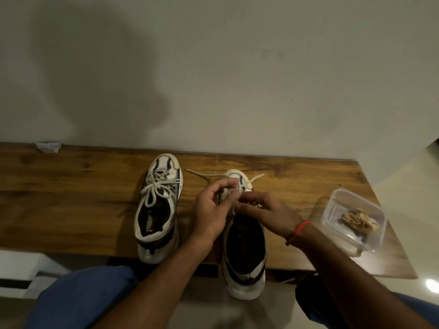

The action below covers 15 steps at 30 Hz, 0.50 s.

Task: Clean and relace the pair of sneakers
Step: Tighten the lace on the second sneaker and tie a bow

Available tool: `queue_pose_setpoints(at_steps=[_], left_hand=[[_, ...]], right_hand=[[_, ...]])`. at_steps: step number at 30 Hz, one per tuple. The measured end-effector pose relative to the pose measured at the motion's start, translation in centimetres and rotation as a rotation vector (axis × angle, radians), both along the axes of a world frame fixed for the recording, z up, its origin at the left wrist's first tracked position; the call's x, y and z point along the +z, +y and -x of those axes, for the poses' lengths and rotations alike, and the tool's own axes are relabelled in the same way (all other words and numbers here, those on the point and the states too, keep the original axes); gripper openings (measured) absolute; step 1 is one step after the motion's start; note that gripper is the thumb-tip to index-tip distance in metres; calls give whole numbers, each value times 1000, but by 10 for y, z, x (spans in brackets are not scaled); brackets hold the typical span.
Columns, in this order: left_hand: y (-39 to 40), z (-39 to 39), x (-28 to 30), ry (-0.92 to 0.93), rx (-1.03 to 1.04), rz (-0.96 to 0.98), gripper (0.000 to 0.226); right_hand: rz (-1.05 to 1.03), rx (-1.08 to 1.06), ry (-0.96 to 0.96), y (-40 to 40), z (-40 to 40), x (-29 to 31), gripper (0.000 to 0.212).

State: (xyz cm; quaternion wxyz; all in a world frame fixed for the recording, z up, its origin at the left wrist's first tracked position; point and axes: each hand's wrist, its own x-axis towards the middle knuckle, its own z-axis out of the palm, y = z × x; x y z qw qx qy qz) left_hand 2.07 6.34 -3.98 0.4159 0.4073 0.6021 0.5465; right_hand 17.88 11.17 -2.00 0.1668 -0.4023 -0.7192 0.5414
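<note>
Two sneakers are sitting on a brown wooden table (71,198) that is pushed up against a plain wall (237,67). The right sneaker (244,252) is the one being worked on, and its heel is sticking out past the table's near edge. Both hands are hovering over the front of this shoe. The left hand (211,210) is curling its fingers and pinching the white shoelace (204,175), whose loose ends are lying out past the toe toward the wall. The right hand (268,212), with a red thread band (299,230) on its wrist, is also pinching the lace with bent fingers. To the left of the right sneaker, with a small gap between them, the left sneaker (158,210) is sitting with its lace tied in a bow, its heel at the table's near edge. To the right of the right sneaker, a clear plastic box (351,200) holding a crumpled cloth (360,223) is sitting near the table's right edge. Far to the left of the right sneaker, a long stretch of bare wood is showing.
</note>
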Motion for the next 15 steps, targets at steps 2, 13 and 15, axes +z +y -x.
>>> queue_pose_setpoints(at_steps=[2,13,15], left_hand=[[1,3,-4,252,-89,-154,19],[9,36,-1,639,-292,7,30],[7,30,-2,585,-407,44,28]], right_hand=[[-17,27,-9,0,0,1,26],[74,-229,26,4,0,-4,31],[94,-214,48,4,0,-2,32]])
